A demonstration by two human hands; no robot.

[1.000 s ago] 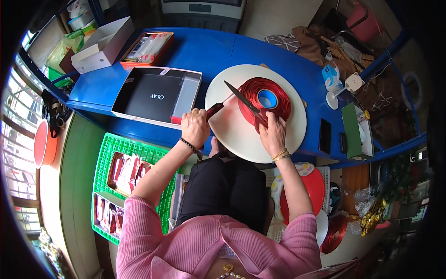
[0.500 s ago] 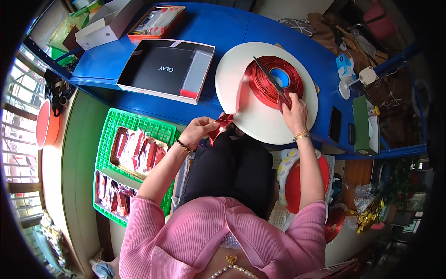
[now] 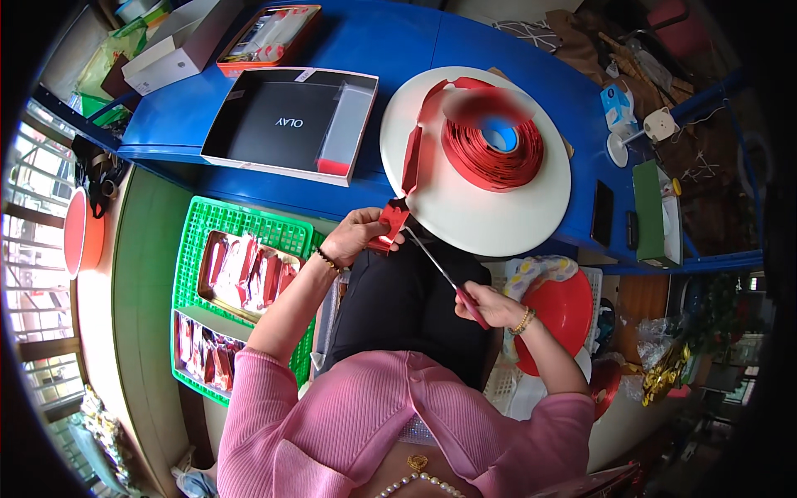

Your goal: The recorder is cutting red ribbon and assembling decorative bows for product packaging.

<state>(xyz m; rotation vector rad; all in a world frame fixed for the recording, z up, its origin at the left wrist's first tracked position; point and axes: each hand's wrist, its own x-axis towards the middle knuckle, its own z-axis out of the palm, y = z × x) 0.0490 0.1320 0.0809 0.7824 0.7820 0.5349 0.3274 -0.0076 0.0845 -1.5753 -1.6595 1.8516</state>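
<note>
Pinching red ribbon [image 3: 412, 162] in your left hand [image 3: 352, 236], scissors [image 3: 470, 307] gripped in your right hand [image 3: 493, 307]; ribbon runs off the roll [image 3: 469, 163] on the white disc [image 3: 452, 222]. Scissors point near your left: slip could nick it.

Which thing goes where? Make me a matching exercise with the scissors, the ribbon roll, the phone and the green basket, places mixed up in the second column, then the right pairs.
Things
1. Scissors
2. Ribbon roll
3. Phone
4. Green basket

Places
A. On the white disc
B. Beside the black trousers, on the person's left
C. On the blue table, right of the disc
D. In the right hand

Pairs: 1-D; 2-A; 3-C; 4-B
</note>
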